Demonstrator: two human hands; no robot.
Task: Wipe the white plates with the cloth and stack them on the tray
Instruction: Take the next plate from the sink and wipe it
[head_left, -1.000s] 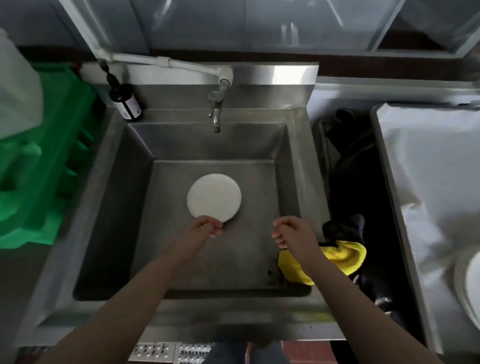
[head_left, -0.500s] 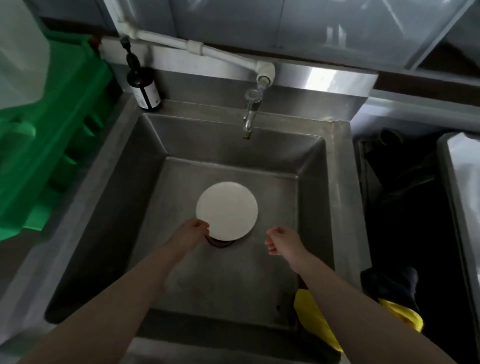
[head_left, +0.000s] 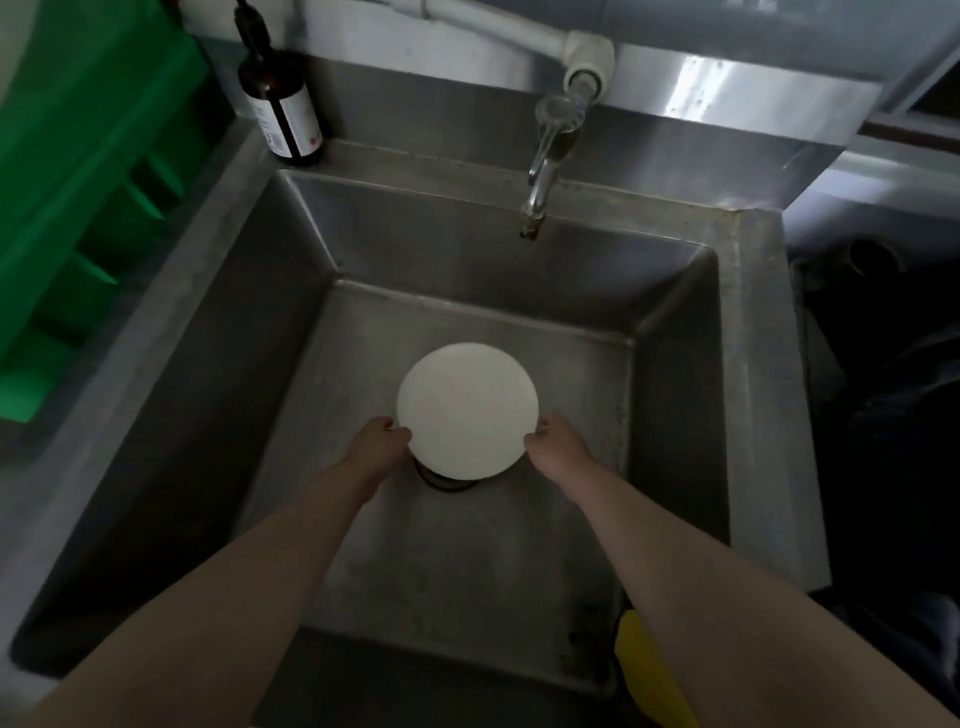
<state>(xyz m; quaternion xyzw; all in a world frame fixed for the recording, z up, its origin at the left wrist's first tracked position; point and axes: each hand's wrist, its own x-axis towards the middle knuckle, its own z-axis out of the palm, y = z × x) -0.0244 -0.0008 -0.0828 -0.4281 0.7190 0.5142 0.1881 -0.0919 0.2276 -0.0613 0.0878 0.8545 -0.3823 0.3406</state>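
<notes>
Deep square stainless-steel sink (head_left: 260, 374): dull scuffed basin that fills our view, dim room around it. Green plastic crate (head_left: 78, 208): at its left. Yellow cloth (head_left: 649, 680): draped on the near right rim. Round white plate (head_left: 467, 410): over the drain. Brown glass bottle (head_left: 283, 111): back left ledge. Chrome tap (head_left: 543, 171): at the back. Our left hand (head_left: 379, 441) and right hand (head_left: 558, 441): each curled on the plate's edge.

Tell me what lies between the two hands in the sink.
In the head view the white plate lies between them: the left hand grips its left edge, the right hand its right edge.
</notes>
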